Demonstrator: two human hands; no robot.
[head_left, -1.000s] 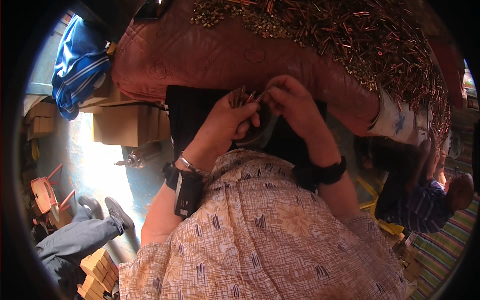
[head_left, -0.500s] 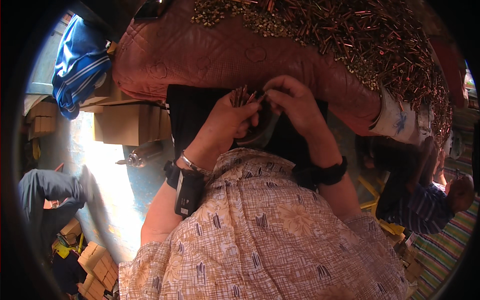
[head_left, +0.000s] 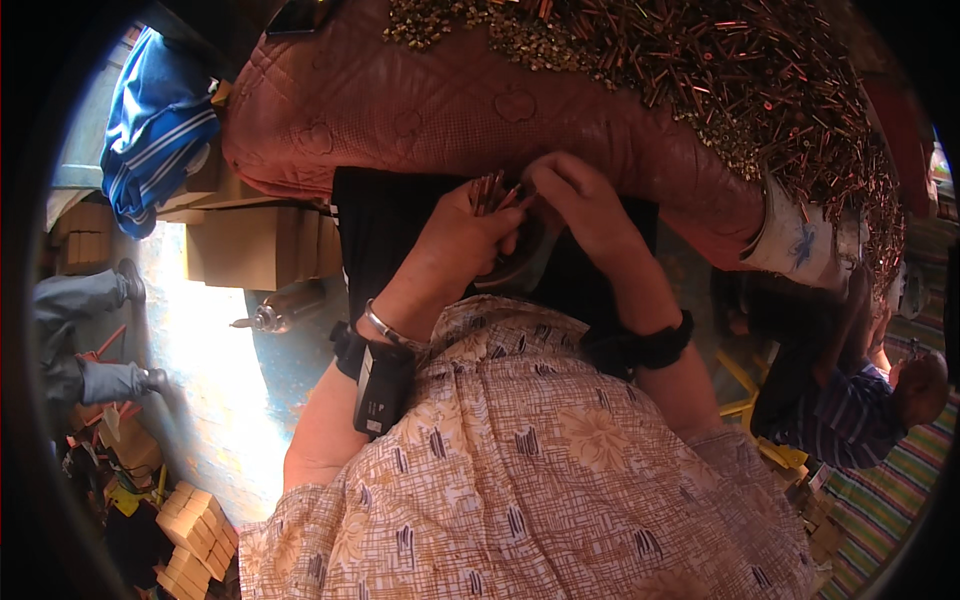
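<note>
A bunch of thin copper-coloured rods (head_left: 490, 192) sticks up out of my left hand (head_left: 455, 238), whose fingers are wrapped round it. Right beside the rods' upper ends is my right hand (head_left: 585, 210), with its thumb and fingertips pinched together. What lies in that pinch is too small and dark to make out. Under the hands, over my dark-clad lap, part of a brownish bowl (head_left: 517, 268) shows; the hands hide most of it.
A reddish quilted cover (head_left: 420, 115) spans the far side, with a heap of copper-coloured rods (head_left: 730, 75) and small brass-coloured pieces (head_left: 550, 45) on it. Cardboard boxes (head_left: 240, 245) and a metal tool (head_left: 278, 314) are at left. Another person (head_left: 850, 410) is at right.
My right hand has shifted slightly and its fingers have drawn closer together beside the rods. At the far left, a person's legs have moved and now stand apart. My left hand keeps its hold.
</note>
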